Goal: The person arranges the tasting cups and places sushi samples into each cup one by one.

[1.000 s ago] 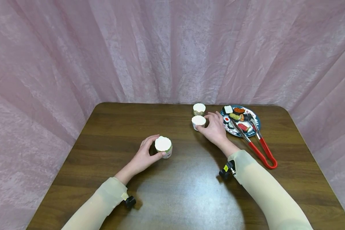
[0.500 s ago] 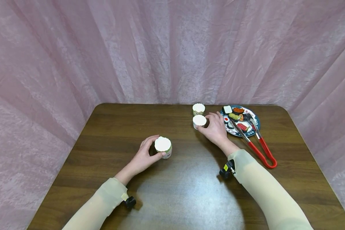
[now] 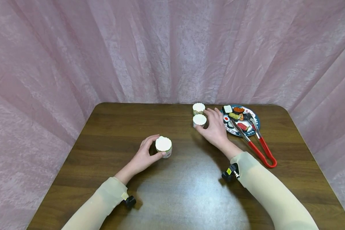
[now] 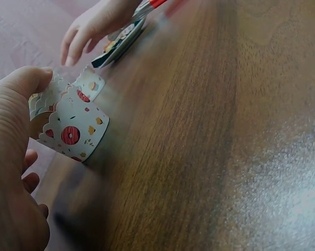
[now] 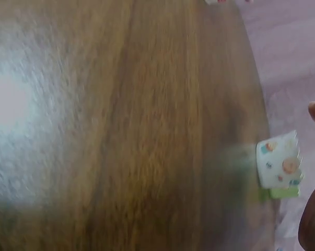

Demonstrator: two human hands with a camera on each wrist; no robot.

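Well left of the plate [image 3: 257, 120] and nearer the person, the left hand [image 3: 143, 155] is gripping a green-rimmed cup [image 3: 163, 145]. Just left of the plate, a back cup [image 3: 199, 108] and a front cup [image 3: 199, 120] are standing on the bench [image 3: 126, 121]. The right hand [image 3: 215, 129] is hovering beside the front cup, its fingers loosely spread. Tongs [image 3: 257, 153] are lying across the plate. The person seems to be placing cups; the next move is probably calling for clearing the front cup without nudging it.

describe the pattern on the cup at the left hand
The cup is white with red ring shapes and small yellow-brown motifs, clearest in the left wrist view.
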